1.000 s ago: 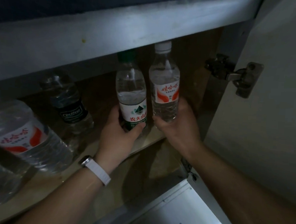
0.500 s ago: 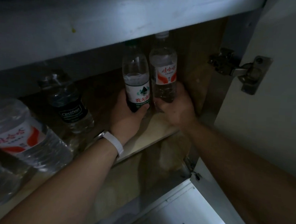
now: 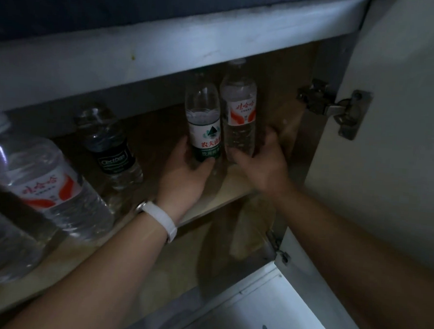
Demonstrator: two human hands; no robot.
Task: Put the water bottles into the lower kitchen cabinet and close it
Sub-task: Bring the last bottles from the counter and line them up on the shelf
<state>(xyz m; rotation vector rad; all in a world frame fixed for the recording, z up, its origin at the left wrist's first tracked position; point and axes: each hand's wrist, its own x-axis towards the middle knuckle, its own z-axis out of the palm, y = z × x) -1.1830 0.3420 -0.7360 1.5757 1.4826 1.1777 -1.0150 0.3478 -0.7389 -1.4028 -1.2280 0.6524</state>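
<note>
Two bottles gripped low and kept upright, side by side and touching, at the right end of the cabinet shelf (image 3: 234, 193): left hand (image 3: 185, 177) wrapped around the base of the green-label bottle (image 3: 204, 128), right hand (image 3: 263, 164) closed around the base of the red-label bottle (image 3: 240, 115). Held near the bottom probably to seat both flat without tipping; contact with the shelf impossible to confirm. Parked right, clear of the dark-label bottle (image 3: 111, 148) and large jug (image 3: 44, 185); door (image 3: 401, 123) wide open, closing not yet done.
</note>
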